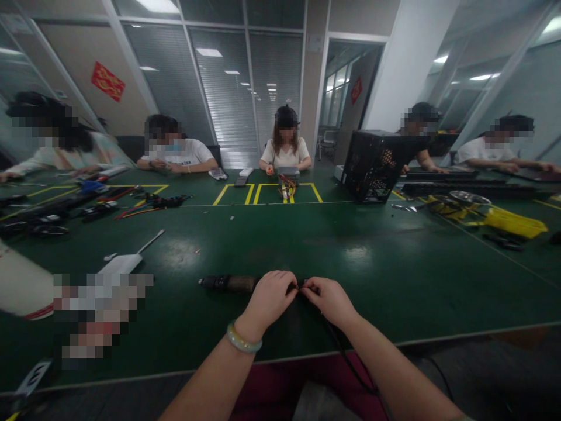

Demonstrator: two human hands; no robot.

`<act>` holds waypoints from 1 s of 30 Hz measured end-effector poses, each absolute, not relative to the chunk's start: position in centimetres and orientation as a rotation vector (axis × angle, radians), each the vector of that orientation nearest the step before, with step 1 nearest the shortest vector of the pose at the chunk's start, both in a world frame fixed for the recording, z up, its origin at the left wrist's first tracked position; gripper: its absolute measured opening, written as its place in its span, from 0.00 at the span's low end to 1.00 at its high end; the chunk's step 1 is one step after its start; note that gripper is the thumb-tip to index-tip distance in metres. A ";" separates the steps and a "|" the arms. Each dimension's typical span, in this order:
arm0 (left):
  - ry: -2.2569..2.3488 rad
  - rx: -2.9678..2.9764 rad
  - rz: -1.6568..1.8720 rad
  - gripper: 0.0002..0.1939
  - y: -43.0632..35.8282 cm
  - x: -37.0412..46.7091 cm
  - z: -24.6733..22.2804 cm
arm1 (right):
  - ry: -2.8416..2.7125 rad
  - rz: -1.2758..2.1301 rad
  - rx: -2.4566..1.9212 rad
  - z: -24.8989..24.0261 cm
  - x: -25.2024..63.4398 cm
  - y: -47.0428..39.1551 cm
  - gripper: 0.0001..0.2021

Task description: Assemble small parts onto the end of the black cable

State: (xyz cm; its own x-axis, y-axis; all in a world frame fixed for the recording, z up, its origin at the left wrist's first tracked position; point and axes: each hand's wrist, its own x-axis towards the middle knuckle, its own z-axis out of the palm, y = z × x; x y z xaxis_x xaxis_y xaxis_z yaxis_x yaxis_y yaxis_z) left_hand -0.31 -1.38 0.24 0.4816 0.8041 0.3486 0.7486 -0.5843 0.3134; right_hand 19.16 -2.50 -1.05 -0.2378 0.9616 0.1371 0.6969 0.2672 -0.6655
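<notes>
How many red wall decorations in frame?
2. One red decoration is on the wall at upper left; the other red decoration is in the doorway, right of centre. Any others may be hidden behind people or furniture.

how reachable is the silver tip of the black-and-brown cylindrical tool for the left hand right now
Probably yes: the left hand is at the opposite end of the tool, and only its brown middle separates hand from tip, with green tabletop showing around it.
</notes>
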 end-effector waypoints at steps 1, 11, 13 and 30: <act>1.352 2.608 0.707 0.05 -1.4 -0.4 0.3 | -2.019 0.654 -1.496 -1.0 19.2 -2.5 0.09; 1.320 2.666 0.690 0.05 -1.5 -0.4 0.7 | -2.029 0.655 -1.517 -1.0 19.2 -2.4 0.09; 1.326 2.660 0.692 0.05 -1.5 -0.4 0.6 | -2.030 0.657 -1.513 -1.1 19.2 -2.4 0.09; 1.336 2.628 0.711 0.08 -1.5 -0.4 0.5 | -2.016 0.669 -1.508 -0.6 19.1 -2.7 0.09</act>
